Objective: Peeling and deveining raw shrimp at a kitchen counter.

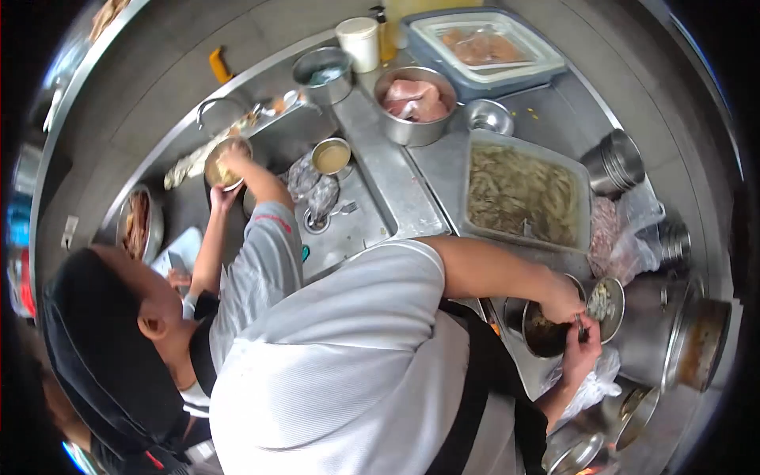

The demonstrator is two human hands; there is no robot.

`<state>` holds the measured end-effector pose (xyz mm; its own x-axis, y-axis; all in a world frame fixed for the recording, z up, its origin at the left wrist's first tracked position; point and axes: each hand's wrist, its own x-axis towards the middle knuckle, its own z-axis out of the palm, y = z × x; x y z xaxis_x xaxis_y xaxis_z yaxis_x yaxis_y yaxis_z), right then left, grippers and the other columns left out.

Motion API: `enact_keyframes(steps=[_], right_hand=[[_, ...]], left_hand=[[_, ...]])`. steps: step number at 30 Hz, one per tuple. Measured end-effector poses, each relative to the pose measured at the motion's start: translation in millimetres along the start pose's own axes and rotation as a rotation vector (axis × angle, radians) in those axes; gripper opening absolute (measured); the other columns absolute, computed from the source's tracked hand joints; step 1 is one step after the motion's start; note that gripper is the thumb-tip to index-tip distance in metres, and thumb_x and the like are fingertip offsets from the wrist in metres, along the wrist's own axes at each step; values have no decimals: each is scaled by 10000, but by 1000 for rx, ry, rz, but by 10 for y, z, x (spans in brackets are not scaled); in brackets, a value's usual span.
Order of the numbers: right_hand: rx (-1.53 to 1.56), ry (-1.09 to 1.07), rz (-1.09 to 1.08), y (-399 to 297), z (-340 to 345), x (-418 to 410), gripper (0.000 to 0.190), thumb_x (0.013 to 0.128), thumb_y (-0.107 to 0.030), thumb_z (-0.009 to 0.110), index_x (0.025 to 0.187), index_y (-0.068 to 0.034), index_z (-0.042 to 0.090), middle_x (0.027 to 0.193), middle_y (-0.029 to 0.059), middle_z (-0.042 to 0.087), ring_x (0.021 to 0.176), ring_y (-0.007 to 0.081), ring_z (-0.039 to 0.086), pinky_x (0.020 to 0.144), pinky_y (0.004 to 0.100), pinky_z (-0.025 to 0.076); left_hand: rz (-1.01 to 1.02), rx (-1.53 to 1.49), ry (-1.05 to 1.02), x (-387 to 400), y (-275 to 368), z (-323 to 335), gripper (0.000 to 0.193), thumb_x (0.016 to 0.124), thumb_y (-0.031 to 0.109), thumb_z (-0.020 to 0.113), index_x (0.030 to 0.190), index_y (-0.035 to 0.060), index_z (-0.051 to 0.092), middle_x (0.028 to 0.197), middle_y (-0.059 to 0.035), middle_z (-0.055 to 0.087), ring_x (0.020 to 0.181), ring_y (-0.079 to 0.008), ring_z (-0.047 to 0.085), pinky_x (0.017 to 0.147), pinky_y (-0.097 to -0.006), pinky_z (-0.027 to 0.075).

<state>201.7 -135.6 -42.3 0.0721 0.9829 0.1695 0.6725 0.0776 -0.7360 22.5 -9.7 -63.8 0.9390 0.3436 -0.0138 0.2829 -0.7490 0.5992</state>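
Note:
My left hand [561, 304] is bent down over a round metal pot [539, 338] with dark brown contents; its fingers are partly hidden. Just below it, my right hand [583, 347] has its fingertips closed around a small metal piece [580, 325] at the pot's right side, close to the left hand's fingers. Whether this piece is a handle or a utensil cannot be told. Against the pot's right side stands a metal bowl [605, 304] with pale chopped food in it. A clear plastic bag [594, 386] lies under my right forearm.
A plastic tub of shrimp-like food in liquid [522, 193] and a metal pot of raw meat [415, 107] stand beyond my left arm. A large steel pot [647, 332] stands right. At left, a co-worker in a black cap [113, 350] handles a bowl [222, 172] over the sink.

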Motion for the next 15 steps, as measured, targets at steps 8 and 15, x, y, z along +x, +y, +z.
enact_keyframes(steps=[8,15], right_hand=[[70,-130,-45,294,-68,258,90,979,28,665,996,-25,594,913,-31,600,827,54,524,773,227,448],[681,29,33,528,133,353,84,1029,-31,634,973,-72,588,871,-45,563,765,54,468,711,234,404]], left_hand=[[-20,105,187,-106,125,79,314,995,305,561,1026,10,665,964,-227,773,929,-408,758,778,-544,584],[-28,221,632,-47,72,302,271,932,329,630,913,59,639,869,-132,752,839,-352,760,720,-515,577]])
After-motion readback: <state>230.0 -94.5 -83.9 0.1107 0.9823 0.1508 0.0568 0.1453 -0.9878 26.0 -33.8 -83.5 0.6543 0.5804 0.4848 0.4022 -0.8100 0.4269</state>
